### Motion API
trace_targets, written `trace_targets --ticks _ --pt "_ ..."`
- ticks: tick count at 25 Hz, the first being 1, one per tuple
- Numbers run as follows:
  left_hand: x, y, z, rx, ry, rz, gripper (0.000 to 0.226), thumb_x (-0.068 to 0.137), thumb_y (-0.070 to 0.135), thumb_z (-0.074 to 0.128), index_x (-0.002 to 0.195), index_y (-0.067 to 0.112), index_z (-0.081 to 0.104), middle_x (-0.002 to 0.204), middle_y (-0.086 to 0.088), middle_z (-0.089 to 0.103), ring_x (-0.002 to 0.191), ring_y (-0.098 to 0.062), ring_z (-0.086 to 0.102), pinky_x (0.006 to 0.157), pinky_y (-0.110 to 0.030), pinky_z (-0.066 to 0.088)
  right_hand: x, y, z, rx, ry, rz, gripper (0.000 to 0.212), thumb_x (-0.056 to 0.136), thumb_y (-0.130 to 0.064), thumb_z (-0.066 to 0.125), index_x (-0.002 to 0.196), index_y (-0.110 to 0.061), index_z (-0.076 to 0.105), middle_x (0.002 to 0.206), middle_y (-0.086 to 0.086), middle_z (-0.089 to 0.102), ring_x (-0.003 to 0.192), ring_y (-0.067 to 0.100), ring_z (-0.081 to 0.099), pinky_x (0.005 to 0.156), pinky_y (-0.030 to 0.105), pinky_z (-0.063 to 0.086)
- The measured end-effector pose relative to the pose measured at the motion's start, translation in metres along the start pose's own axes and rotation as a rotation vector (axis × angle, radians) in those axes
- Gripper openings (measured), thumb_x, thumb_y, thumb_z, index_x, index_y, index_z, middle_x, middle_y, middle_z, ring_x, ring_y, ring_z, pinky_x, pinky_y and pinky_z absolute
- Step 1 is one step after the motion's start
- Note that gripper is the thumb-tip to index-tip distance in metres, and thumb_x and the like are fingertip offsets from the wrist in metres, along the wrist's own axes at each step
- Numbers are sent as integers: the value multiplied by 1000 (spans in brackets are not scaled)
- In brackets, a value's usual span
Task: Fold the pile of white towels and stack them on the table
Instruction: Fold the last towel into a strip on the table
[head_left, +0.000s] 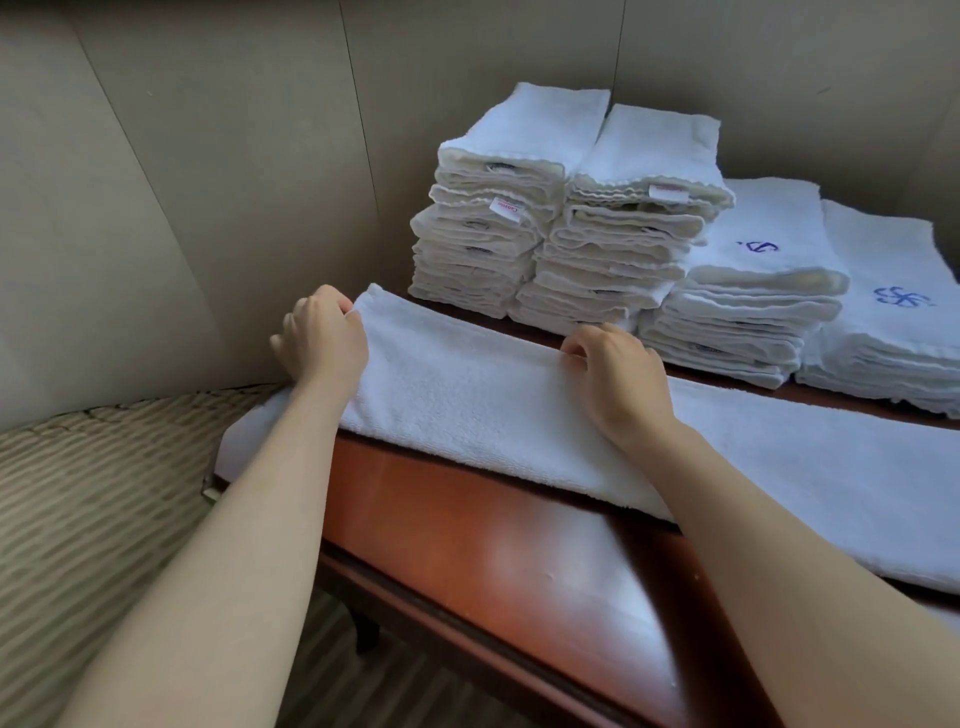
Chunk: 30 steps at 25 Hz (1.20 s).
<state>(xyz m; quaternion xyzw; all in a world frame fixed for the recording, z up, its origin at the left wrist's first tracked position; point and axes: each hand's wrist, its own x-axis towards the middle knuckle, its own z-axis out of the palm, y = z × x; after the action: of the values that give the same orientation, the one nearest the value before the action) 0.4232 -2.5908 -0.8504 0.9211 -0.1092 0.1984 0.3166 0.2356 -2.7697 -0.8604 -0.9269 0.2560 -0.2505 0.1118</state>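
Head camera looked down at my two bare arms reaching over the reddish wooden tabletop (467, 499). A long white towel (467, 395) lay across it, already doubled lengthwise into a strip that ran from the left end of the tabletop toward the right border of the view. My left hand (324, 332) was at the left end of the strip, fingers curled closed and pinching the far folded edge. My right hand (618, 369) was further along the same far edge, near the middle of the strip, and its fingers were also bent and closed on the cloth. Behind the towel, four stacks of folded towels stood side by side at the back of the tabletop, close to the beige wall (208, 156). The two tall stacks (561, 228) on the left touched each other, and small labels showed at their front edges. The two lower stacks (810, 306) on the right carried blue embroidered marks on top. A striped carpet (93, 499) covered the floor at the left.
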Motion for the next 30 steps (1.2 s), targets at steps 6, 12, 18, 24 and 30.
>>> trace_targets --ticks 6,12,18,24,30 --pt "-14 -1 3 279 -145 40 26 93 3 42 115 11 53 122 -19 52 116 -36 44 97 -46 30 -4 -1 7 9 -71 45 28 93 -9 42 110 -19 62 104 1 58 106 26 50 85 37 32" --pt "-52 108 1 124 -459 468 30 94 19 54 123 21 56 127 -6 56 120 -27 49 100 -40 36 -18 37 -37 -47 -201 106 24 93 -19 46 113 -22 59 119 0 58 115 23 48 92 43 30" --pt "-133 190 31 2 -761 844 28 94 27 55 121 22 60 122 0 59 117 -19 52 102 -39 38 -49 119 -105 -105 -299 330 13 91 -26 53 97 -26 64 103 -1 61 98 22 50 86 40 33" --pt "-144 209 50 -260 -813 758 11 90 22 62 96 17 69 90 4 65 101 -19 61 91 -32 46 -47 142 -112 -73 -80 216 20 96 -25 47 107 -24 64 113 2 61 113 26 51 93 40 30" --pt "-147 212 60 -54 -776 744 15 91 23 60 107 25 62 108 2 53 110 -17 53 99 -39 41 -57 161 -94 -55 -140 272 24 97 -21 44 111 -24 63 118 4 53 116 28 47 100 47 29"
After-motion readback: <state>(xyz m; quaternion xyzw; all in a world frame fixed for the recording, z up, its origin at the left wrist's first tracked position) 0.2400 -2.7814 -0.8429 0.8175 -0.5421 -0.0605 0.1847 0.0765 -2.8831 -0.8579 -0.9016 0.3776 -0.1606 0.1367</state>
